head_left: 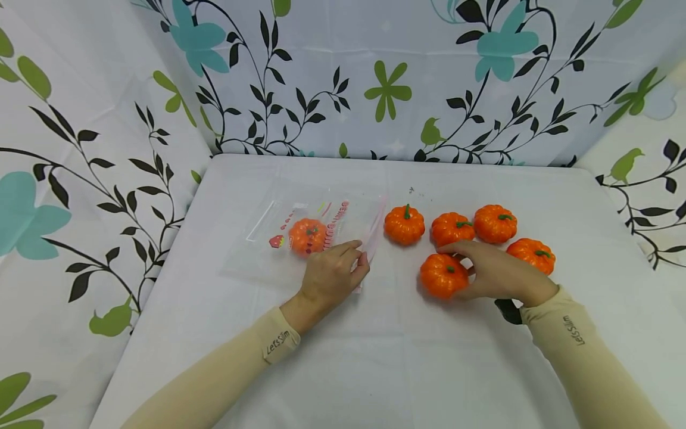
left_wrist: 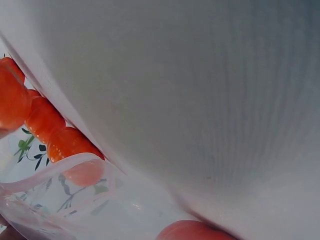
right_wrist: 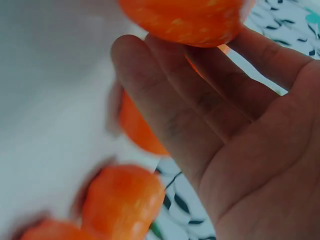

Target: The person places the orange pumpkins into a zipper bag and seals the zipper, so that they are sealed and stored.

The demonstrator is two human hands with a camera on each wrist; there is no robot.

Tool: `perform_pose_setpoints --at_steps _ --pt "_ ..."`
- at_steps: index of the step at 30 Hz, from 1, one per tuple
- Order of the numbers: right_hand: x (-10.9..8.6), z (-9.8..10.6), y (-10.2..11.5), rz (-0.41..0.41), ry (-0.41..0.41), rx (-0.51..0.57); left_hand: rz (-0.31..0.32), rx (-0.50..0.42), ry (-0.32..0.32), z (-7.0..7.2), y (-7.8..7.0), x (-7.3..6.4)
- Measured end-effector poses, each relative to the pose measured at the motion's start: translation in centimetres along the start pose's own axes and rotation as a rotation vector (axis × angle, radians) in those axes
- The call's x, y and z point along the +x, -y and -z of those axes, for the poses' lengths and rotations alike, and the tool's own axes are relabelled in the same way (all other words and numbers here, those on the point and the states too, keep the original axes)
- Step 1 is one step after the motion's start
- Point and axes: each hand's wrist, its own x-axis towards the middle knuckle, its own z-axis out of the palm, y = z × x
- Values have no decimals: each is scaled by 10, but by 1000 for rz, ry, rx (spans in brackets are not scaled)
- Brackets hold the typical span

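Note:
A clear zip bag (head_left: 257, 238) with red print lies on the white table, one small orange pumpkin (head_left: 305, 235) inside it. My left hand (head_left: 328, 279) pinches the bag's pink-edged opening on its right side. In the left wrist view that pink rim (left_wrist: 45, 175) stands lifted, and only bits of fingers show at the lower left corner. To the right, my right hand (head_left: 495, 271) holds another orange pumpkin (head_left: 442, 276) between thumb and fingers. The right wrist view has this pumpkin (right_wrist: 185, 20) at the fingertips.
Behind and beside the right hand sit more small pumpkins: one with an upright green stem (head_left: 404, 226), another (head_left: 450, 229) close by, and two farther right (head_left: 495, 224), (head_left: 533, 255). A patterned curtain (head_left: 386, 36) borders the table (head_left: 343, 381) at the back and sides.

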Motion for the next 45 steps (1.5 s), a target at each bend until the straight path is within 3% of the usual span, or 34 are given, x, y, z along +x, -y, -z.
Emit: perform_pose_setpoints --at_steps 6,7,10,18,25,32,37,45 --pt "25 -7 21 57 -20 47 -19 0 -27 -1 1 -1" --pt "28 -8 25 53 -29 59 -29 12 -42 -7 3 -3" --pt "41 -13 36 43 -59 110 -35 10 -45 -7 4 -4" --pt "67 -33 56 48 -170 174 -30 12 -34 2 -1 -2" --pt "77 -44 65 33 -255 139 -10 -21 -60 2 -2 -2" --pt "87 -54 71 89 -238 78 18 -51 -52 4 -1 0" --pt "98 -61 76 160 -239 81 9 -48 -67 4 -1 -1" --pt "115 -68 83 184 -190 99 -17 -58 -106 4 -2 -1"
